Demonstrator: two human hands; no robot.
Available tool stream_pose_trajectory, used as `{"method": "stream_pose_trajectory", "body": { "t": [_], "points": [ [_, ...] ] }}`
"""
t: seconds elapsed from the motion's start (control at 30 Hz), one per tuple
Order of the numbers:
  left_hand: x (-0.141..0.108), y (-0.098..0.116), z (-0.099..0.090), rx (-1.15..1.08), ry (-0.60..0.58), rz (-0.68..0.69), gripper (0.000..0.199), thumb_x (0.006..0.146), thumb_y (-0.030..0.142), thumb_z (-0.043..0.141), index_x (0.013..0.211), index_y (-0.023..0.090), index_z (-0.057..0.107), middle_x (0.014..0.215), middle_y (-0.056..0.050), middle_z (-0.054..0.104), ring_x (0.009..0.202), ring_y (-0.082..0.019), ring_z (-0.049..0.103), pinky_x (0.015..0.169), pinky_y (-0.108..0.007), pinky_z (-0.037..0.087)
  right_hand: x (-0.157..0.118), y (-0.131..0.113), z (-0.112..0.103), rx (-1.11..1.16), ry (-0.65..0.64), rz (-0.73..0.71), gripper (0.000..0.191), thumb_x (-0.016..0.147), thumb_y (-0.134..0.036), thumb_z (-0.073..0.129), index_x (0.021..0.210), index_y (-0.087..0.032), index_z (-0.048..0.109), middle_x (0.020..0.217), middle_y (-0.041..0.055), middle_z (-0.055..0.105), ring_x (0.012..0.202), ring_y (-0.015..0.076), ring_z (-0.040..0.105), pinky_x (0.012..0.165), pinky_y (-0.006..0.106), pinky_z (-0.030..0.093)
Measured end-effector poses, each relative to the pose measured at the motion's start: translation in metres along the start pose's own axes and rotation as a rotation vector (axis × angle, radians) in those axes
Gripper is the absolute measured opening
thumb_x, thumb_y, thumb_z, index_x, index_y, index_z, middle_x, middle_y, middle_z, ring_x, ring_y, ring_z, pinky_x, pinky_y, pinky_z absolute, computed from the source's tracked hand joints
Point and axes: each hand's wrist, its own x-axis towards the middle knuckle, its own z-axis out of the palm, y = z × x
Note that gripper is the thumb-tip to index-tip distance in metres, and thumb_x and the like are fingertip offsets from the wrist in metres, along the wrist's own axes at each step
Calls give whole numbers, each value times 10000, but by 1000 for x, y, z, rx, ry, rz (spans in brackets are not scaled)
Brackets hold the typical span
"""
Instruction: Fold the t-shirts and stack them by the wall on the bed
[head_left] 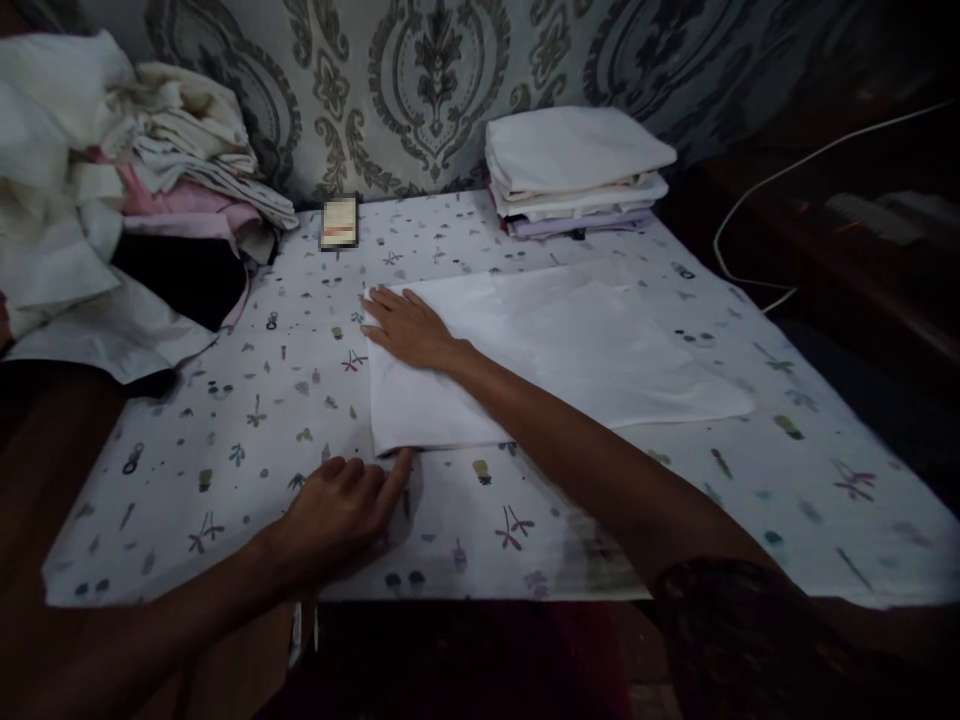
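A folded white cloth (pixel 570 350) lies lengthwise across the patterned table cover, wider at its left end and narrowing to the right; whether it is a garment I cannot tell. My right hand (pixel 412 330) rests flat on its left part, fingers spread towards the far left corner. At the near left corner is my left hand (pixel 345 500), its index finger stretched to the cloth's edge and the other fingers curled in. The edge looks slightly raised at that fingertip. My left thumb is hidden.
Crumpled clothes (pixel 67 220) are heaped at the left. Behind the cloth stands a stack of folded clothes (pixel 577 150). A small blurred card or phone (pixel 339 222) sits near the patterned wall (pixel 439 80). A pale cable (pixel 750 190) hangs at the right, beyond the printed table cover (pixel 247 440).
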Motion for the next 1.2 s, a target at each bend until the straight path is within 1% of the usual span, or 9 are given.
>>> {"method": "stream_pose_trajectory", "body": {
  "t": [0.17,0.3,0.5,0.57,0.67,0.73,0.83,1.03,1.2],
  "points": [
    [2,-1,-6,27,-63,-42,669,854,-10,398,1515,75,336,676,-25,622,633,-193,618,594,-334,526,1,-1,-1,-8,-6,7,542,1039,-449,333,1494,-166,414,1635,104,305,1524,237,228,1249,475,157],
    [9,-2,-18,9,-169,-134,673,863,-13,420,1522,82,321,707,-28,648,629,-186,637,626,-342,552,1,-1,0,-9,6,5,532,1039,-443,339,1492,-175,417,1634,97,311,1522,235,235,1247,476,160],
    [18,-2,-27,-24,-206,-26,541,858,3,449,1391,89,496,802,-86,700,677,-223,672,595,-355,560,0,-3,-1,-33,-17,15,545,1042,-448,315,1503,-166,390,1640,106,291,1528,232,217,1246,472,154],
    [20,-2,-29,26,-220,-100,503,839,-15,448,1320,94,546,742,-75,679,640,-235,667,567,-361,550,0,-3,-1,-33,-15,9,544,1041,-449,311,1501,-169,390,1640,107,292,1527,237,218,1245,481,155],
    [23,-1,-34,85,-253,-184,370,828,-24,446,1107,130,633,683,-61,649,590,-238,656,530,-352,529,0,-2,0,-8,-1,5,539,1036,-443,324,1495,-171,395,1634,106,308,1524,247,226,1244,498,151],
    [24,-1,-38,103,-252,-189,298,828,-23,450,978,142,646,666,-62,644,575,-232,656,518,-337,522,0,-1,0,-4,-1,2,542,1036,-442,326,1500,-169,392,1634,108,308,1525,247,225,1245,497,149],
    [20,0,-39,135,-205,-175,259,825,-25,467,907,143,646,632,-54,638,553,-213,652,501,-308,517,-1,-1,-1,-31,-13,-9,549,1041,-447,323,1510,-168,387,1640,111,292,1527,239,219,1243,488,160],
    [2,3,-25,239,-39,-132,365,812,-7,497,1123,110,648,619,-34,635,502,-183,617,467,-287,495,-2,-4,-5,-52,-31,6,555,1048,-435,323,1515,-141,385,1634,127,302,1525,242,225,1242,479,164],
    [-7,9,-22,225,-37,-130,441,798,6,504,1219,97,602,629,-29,635,498,-188,603,474,-305,487,-3,-4,-3,-37,-13,-6,539,1046,-436,326,1506,-166,400,1631,116,312,1521,244,237,1240,492,170]
  ]
}}
